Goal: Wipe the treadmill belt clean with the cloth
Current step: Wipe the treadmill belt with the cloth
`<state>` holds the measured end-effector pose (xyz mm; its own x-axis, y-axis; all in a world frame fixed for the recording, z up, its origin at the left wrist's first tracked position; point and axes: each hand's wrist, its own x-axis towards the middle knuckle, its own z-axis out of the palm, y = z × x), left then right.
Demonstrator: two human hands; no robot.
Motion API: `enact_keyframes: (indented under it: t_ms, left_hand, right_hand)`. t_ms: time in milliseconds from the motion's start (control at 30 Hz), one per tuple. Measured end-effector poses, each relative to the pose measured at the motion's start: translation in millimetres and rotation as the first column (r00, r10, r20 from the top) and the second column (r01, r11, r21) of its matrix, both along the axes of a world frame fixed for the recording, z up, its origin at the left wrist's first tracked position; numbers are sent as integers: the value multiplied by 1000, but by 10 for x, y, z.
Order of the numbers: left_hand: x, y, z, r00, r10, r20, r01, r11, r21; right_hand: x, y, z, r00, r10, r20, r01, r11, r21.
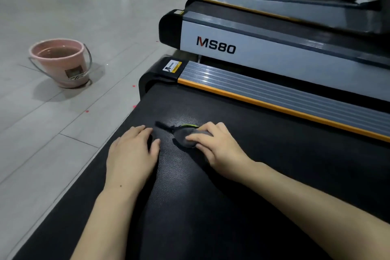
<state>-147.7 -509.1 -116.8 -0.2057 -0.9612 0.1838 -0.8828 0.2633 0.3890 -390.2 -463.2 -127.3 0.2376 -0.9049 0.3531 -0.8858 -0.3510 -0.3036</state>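
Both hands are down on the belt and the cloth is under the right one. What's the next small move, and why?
Probably sweep the right hand with the grey cloth leftward across the treadmill belt, toward the left hand. The cloth sits bunched under the fingers near the belt's end, and the left hand lies flat on the belt as a brace.

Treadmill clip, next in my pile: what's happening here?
A person is kneeling or leaning over a treadmill belt, cleaning it by hand. The right hand presses a dark cloth with a yellow-green edge flat on the belt, near its rear end. The left hand rests palm-down on the belt beside it, apart from the cloth. A pink bucket holding water stands on the tiled floor to the left. More treadmills line up beyond.
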Motion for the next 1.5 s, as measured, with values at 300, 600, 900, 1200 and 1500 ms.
enact_keyframes:
  t_ms: [300,600,900,1200,1500]
  left_hand:
    - [20,-32,-14,997,13,77,-18,998,65]
    - [114,-32,80,995,95,22,-97,992,80]
    - [156,-57,87,987,156,-24,-153,983,101]
    - [171,-44,99,983,168,-70,-159,981,110]
    - [183,-121,77,979,185,-84,-170,972,165]
  right_hand:
    - [-102,-1253,94,896,-444,-18,444,896,-27]
    - [207,-659,4,994,6,-112,-15,997,-79]
    - [338,-1133,62,960,-281,0,280,956,-86]
    - [331,-1688,113,985,-157,-73,147,982,-121]
    - [747,-1082,53,995,97,-34,-100,992,-78]
